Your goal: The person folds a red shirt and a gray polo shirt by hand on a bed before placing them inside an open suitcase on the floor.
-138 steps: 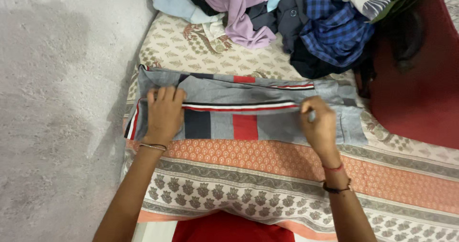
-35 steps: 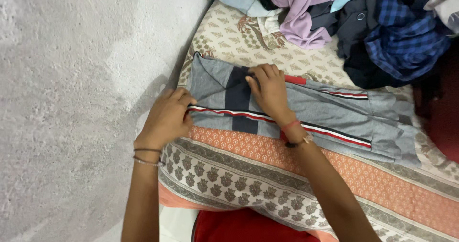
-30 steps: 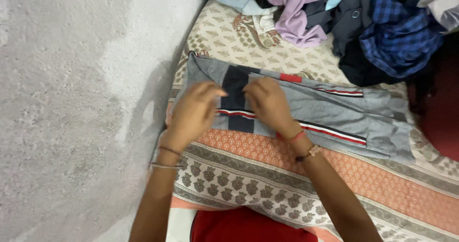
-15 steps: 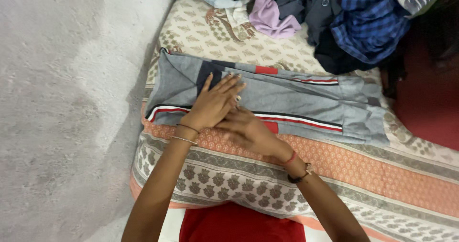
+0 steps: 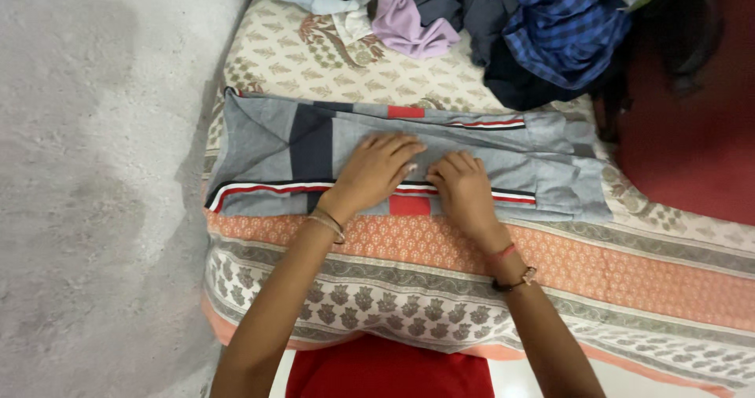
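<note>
A grey garment (image 5: 259,142) with a navy panel, red patches and red, white and navy striped trim lies folded lengthwise across a patterned mattress (image 5: 440,256). My left hand (image 5: 376,171) lies flat on the middle of the garment, fingers spread toward the right. My right hand (image 5: 464,189) rests flat beside it, just to the right, over the striped trim. Both palms press on the fabric and neither hand grips anything.
A heap of loose clothes (image 5: 503,20), lilac, pale blue, dark navy and blue checked, sits at the far end of the mattress. A dark red cloth (image 5: 692,146) lies at the right. Rough grey floor (image 5: 94,186) borders the mattress on the left.
Both hands have shifted from the garment's left end to its middle. They now lie flat side by side; the left-end fold lies flat.
</note>
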